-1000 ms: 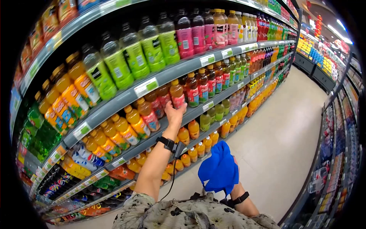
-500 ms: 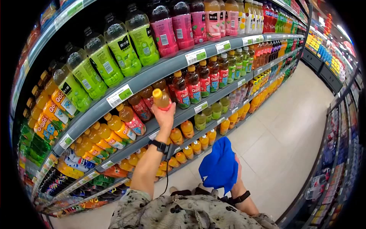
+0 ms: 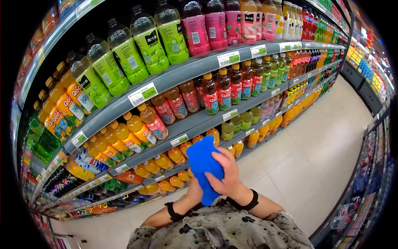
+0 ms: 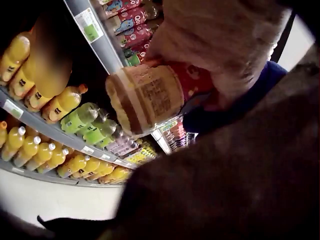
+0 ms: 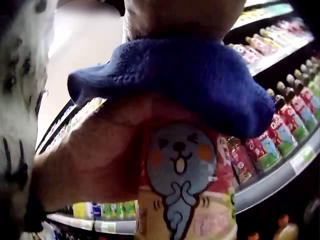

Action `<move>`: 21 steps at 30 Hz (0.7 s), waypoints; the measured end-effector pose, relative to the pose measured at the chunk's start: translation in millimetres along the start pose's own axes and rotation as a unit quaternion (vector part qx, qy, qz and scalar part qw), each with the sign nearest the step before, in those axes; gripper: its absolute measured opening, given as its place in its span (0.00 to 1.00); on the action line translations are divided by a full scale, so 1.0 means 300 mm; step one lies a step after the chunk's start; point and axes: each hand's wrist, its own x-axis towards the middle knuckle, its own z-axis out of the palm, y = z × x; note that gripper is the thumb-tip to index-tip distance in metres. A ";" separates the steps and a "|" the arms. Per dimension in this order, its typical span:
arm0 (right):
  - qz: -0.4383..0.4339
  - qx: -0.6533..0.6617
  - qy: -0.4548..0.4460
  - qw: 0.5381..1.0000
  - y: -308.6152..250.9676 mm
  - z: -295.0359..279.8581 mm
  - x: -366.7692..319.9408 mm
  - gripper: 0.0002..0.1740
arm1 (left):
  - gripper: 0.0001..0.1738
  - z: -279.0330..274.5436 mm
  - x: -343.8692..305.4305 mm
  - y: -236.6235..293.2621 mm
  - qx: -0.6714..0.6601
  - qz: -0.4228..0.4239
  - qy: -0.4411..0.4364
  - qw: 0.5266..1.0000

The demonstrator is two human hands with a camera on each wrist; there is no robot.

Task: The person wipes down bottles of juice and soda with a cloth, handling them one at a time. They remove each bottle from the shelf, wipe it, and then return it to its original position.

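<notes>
In front of the body, my left hand [image 3: 193, 193] grips a juice bottle [image 5: 186, 175] with a red label and a blue cartoon animal. The bottle is hidden behind the cloth in the head view, while its lower part [image 4: 152, 95] shows in the left wrist view. My right hand [image 3: 227, 171] holds a blue cloth [image 3: 204, 159], thumb and fingers pressed on it. In the right wrist view the cloth [image 5: 175, 82] lies over the bottle's top end, just above the left hand's grip; the cap is covered.
A long shelf unit stands ahead. Red-label juice bottles [image 3: 177, 107] share the middle shelf [image 3: 195, 124] with orange-label ones [image 3: 134, 130]. Large green bottles [image 3: 137, 54] stand above. Orange bottles [image 3: 153, 167] fill lower shelves. Tiled floor [image 3: 290, 166] and another shelf [image 3: 352, 203] lie to the right.
The left hand has taken a red-label bottle off the middle shelf and drawn it back to the body. The right hand has brought the blue cloth leftward onto its top.
</notes>
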 end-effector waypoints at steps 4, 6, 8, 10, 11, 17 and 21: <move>0.100 0.039 0.057 0.993 0.039 -0.019 -0.018 0.20 | 0.25 -0.033 -0.022 -0.009 0.344 0.082 -0.088 0.931; 0.357 0.161 0.064 0.918 0.033 -0.049 -0.014 0.18 | 0.26 -0.033 -0.019 -0.021 0.451 0.136 -0.135 0.872; 0.356 0.211 0.114 0.903 0.045 -0.057 -0.003 0.17 | 0.30 0.027 -0.025 0.018 0.371 0.102 -0.151 0.910; 0.409 0.398 0.163 0.805 0.067 -0.070 -0.004 0.17 | 0.34 -0.187 0.013 -0.156 0.125 -0.154 -0.095 0.976; 0.422 0.383 0.141 0.810 0.088 -0.060 -0.044 0.19 | 0.37 -0.258 0.036 -0.218 -0.133 -0.390 -0.005 0.911; 0.359 0.434 0.074 0.823 0.119 0.043 -0.109 0.27 | 0.47 0.067 0.017 0.030 0.323 0.155 -0.027 0.933; 0.309 0.368 0.019 0.877 0.091 0.036 -0.116 0.30 | 0.41 0.106 0.076 0.061 0.241 0.263 0.067 0.932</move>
